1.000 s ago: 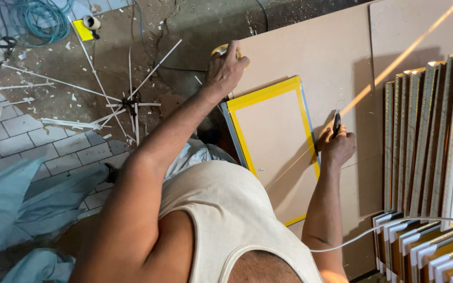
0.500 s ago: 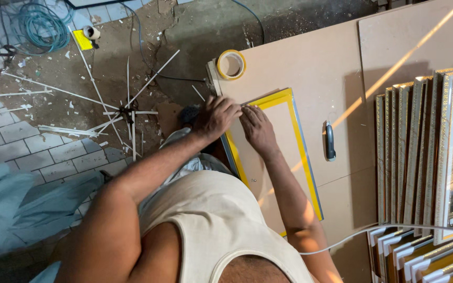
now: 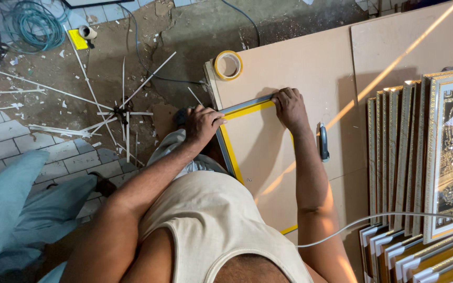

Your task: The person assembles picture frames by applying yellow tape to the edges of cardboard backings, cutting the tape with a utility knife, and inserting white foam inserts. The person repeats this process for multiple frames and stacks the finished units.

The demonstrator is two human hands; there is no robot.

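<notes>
- Changed since a second ago: right hand [image 3: 289, 107] off the knife [image 3: 324, 142], left hand [image 3: 203, 124] off the tape roll [image 3: 228, 65]; both now on the frame [image 3: 247, 107].
- Half a second ago, both hands close together at the frame's far edge; now spread apart along it, left at the corner, right further along.
- Judged from that: cutting and reaching laid aside, tape along that edge being pressed or smoothed down.
- Left hand curled over the frame's far left corner, fingers bent on the grey strip; whether gripping or only pressing, cannot tell.
- Right hand palm down, fingers folded over the far edge, pressing rather than holding anything.
- Frame flat on the board [image 3: 310, 57], at its left edge, yellow tape showing along far and left sides, backing face up.
- Knife lying free on the board just right of the right wrist.
- Tape roll flat at the board's far left corner, apart from both hands.
- Stack of gilt frames [image 3: 420, 157] upright along the board's right side.
- Floor [image 3: 53, 110] left of the board strewn with white strips and a coiled hose.
</notes>
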